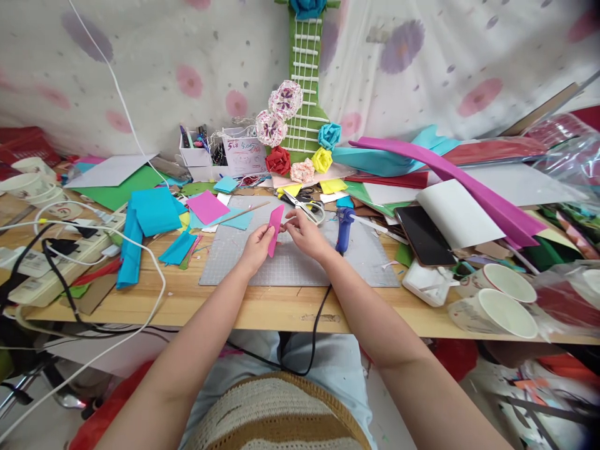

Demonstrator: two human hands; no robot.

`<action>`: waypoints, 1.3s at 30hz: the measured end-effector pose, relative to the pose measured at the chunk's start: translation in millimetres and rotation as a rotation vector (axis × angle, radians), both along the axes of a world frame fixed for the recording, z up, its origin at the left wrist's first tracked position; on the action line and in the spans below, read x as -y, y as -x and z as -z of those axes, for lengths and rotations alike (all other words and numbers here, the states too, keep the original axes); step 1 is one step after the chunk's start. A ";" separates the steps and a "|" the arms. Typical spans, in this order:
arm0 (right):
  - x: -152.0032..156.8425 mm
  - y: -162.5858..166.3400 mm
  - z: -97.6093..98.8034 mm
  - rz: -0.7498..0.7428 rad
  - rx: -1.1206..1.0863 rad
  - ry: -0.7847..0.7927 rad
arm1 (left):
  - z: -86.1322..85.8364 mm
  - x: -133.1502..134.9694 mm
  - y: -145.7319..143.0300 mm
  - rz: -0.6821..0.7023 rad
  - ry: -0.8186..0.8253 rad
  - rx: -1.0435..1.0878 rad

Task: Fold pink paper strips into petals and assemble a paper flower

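My left hand is closed on a folded piece of bright pink paper, held upright above the grey cutting mat. Just right of the paper, my right hand has its fingers bent and drawn together near the paper's edge; what they pinch, if anything, is too small to make out. Behind the right hand lie scissors with pale handles. A blue glue gun rests on the mat to its right, its black cord running off the table's front edge.
Blue paper pieces and a pink square lie left. Beyond the mat stands a green guitar-shaped decoration with paper flowers. A phone and paper cups are right; a power strip with cables is left.
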State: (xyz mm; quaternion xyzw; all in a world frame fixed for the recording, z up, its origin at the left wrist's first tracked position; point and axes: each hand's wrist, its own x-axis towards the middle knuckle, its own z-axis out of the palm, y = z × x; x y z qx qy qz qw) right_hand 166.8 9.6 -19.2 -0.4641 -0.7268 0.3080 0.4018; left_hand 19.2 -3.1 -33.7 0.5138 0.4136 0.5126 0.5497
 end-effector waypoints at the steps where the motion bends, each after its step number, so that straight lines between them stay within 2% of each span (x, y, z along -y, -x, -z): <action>1: 0.1 0.5 -0.5 0.004 0.003 -0.002 | 0.5 0.2 -0.5 -0.012 -0.031 -0.032; 10: 5.3 7.4 -7.4 0.024 0.081 -0.013 | 14.5 -7.1 4.7 -0.121 -0.280 -0.312; 14: 5.4 8.3 -7.2 0.027 0.080 0.020 | 15.6 -7.5 5.8 -0.221 -0.382 -0.470; 17: 4.2 7.6 -5.3 0.006 0.052 0.022 | 14.2 -7.2 4.7 -0.241 -0.351 -0.425; 21: 2.8 6.3 -3.4 -0.013 0.025 0.025 | 14.0 -8.4 3.4 -0.151 -0.205 -0.190; 23: 2.8 5.8 -3.6 -0.017 0.016 0.034 | 14.5 -8.8 3.3 -0.128 -0.182 -0.153; 28: 4.0 5.6 -5.4 -0.015 0.014 0.056 | 16.5 -9.2 4.6 -0.140 -0.218 -0.236; 34: 3.8 8.3 -3.3 -0.019 -0.005 0.048 | 12.2 -8.3 6.2 -0.239 -0.390 -0.480; 39: 2.6 9.3 -1.1 -0.029 -0.043 0.046 | 11.3 -7.7 5.9 -0.263 -0.314 -0.428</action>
